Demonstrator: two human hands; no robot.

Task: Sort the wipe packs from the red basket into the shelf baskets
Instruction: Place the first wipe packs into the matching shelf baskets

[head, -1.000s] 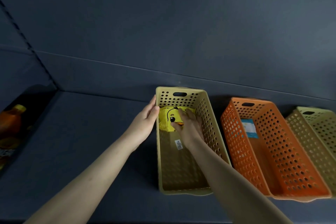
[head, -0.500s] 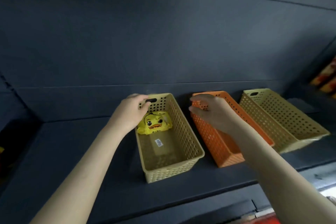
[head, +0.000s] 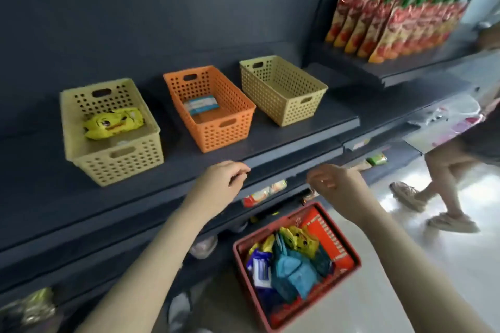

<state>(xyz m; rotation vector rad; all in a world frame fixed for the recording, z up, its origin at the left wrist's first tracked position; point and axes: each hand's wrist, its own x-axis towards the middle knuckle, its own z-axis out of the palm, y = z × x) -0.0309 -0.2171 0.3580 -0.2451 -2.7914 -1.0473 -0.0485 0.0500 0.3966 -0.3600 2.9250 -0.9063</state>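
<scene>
Three perforated baskets stand on the dark shelf. The left yellow basket holds a yellow duck wipe pack. A blue-and-white wipe pack lies in the orange basket. The right yellow basket shows nothing inside. On the floor below sits the red basket with yellow, teal and blue-white wipe packs. My left hand and my right hand hover in front of the shelf edge, above the red basket, fingers loosely curled and holding nothing.
A row of red and green pouches fills the upper right shelf. Lower shelves carry small packets. Another person's legs in sandals walk past on the white floor at the right.
Both hands pulled back from the left yellow basket, leaving the duck pack inside it. They now hang lower, before the shelf edge, and the view has dropped to show the red basket.
</scene>
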